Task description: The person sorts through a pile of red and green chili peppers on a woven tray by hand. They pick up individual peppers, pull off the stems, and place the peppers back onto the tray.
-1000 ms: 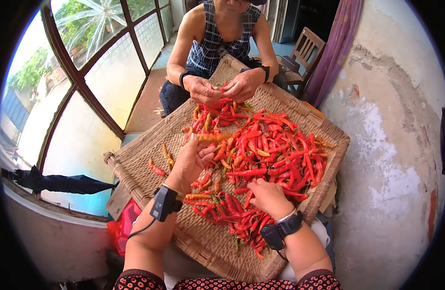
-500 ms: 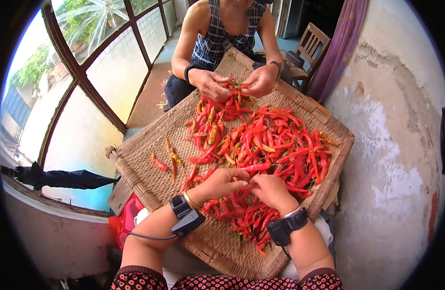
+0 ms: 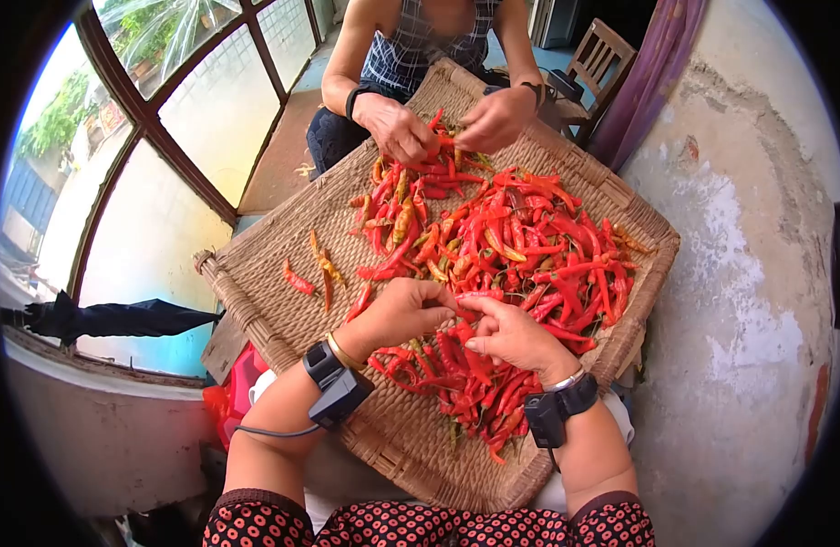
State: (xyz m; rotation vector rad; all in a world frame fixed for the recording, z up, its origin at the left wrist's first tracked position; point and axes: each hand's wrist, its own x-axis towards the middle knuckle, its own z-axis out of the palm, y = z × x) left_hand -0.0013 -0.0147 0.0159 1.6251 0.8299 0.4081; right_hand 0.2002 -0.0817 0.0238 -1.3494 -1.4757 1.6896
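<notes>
Many red chili peppers (image 3: 566,237) lie heaped on a square woven tray (image 3: 283,246), with a second pile of red chilies (image 3: 474,383) nearer to me. My left hand (image 3: 411,314) is over the tray between the piles, its thumb and fingers pinched together beside a red chili. Just to its right, my right hand (image 3: 511,337) has its thumb and index finger close together near the same spot. Whatever is between the fingertips of either hand is too small or hidden to make out. A few yellowish and red chilies (image 3: 321,264) lie apart at the left.
Across the tray a co-worker (image 3: 438,46) has both hands over the far chilies. A folded dark umbrella (image 3: 137,317) is at the left by the windows. A wooden chair (image 3: 597,73) stands behind at the right, beside a purple curtain (image 3: 643,82) and a worn wall (image 3: 739,255).
My hands have moved slightly up and a little apart, and the right hand has turned, showing its thumb. The co-worker's hands have shifted a little upward in the view.
</notes>
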